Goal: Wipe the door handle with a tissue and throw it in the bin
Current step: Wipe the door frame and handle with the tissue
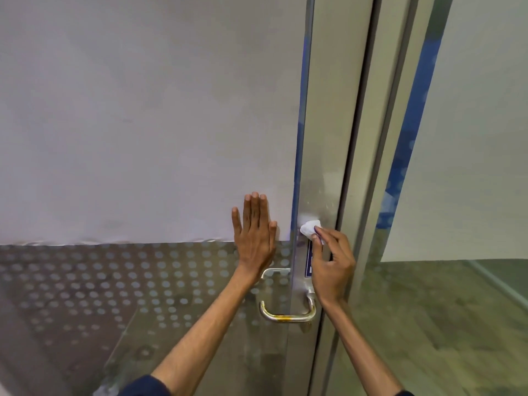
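A glass door with a metal frame fills the view. Its steel door handle [288, 317], a U-shaped bar with a yellowish stain, sticks out low on the frame. My right hand [333, 267] is shut on a crumpled white tissue [309, 229] and presses it against the metal frame above the handle. My left hand [254, 235] lies flat on the glass just left of the frame, fingers spread and pointing up, holding nothing. No bin is in view.
The door's upper glass [143, 110] is covered white; its lower part [114, 281] has a dotted frosted pattern. A second glass panel [457, 195] stands to the right past the door edge. A blue sign [309, 261] sits on the frame, partly hidden by my right hand.
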The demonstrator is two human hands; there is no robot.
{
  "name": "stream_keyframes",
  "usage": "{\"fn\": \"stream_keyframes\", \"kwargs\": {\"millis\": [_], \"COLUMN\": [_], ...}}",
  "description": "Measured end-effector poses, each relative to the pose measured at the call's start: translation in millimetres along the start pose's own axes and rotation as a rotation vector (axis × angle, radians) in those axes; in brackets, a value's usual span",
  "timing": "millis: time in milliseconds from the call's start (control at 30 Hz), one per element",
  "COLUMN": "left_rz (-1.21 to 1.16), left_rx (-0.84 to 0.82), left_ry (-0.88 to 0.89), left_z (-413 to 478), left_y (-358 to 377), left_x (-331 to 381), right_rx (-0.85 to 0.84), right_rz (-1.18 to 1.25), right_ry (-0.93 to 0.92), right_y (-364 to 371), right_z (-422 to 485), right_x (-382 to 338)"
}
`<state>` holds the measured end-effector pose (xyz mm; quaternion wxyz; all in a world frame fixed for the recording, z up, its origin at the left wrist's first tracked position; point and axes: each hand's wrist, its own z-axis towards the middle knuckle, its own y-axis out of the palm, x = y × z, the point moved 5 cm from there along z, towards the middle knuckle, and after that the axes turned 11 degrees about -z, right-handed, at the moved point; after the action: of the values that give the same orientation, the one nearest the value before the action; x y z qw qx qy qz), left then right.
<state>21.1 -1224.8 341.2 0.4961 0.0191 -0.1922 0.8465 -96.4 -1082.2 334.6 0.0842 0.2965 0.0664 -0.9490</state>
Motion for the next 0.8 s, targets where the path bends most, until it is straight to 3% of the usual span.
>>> {"fn": "stream_keyframes", "kwargs": {"millis": [433, 800], "left_rz": [0.026, 0.055], "left_rx": [0.076, 0.098], "left_ry": [0.036, 0.035], "left_z": [-2.4, -3.7], "left_y": [10.8, 16.1], "left_x": [-6.5, -10.6], "right_rx": [0.003, -0.025], "right_rz": [-0.131, -0.13], "right_ry": [-0.255, -0.295], "right_y": [35.8, 39.3], "right_z": [0.3, -0.9], "right_x": [28.3, 34.1]}}
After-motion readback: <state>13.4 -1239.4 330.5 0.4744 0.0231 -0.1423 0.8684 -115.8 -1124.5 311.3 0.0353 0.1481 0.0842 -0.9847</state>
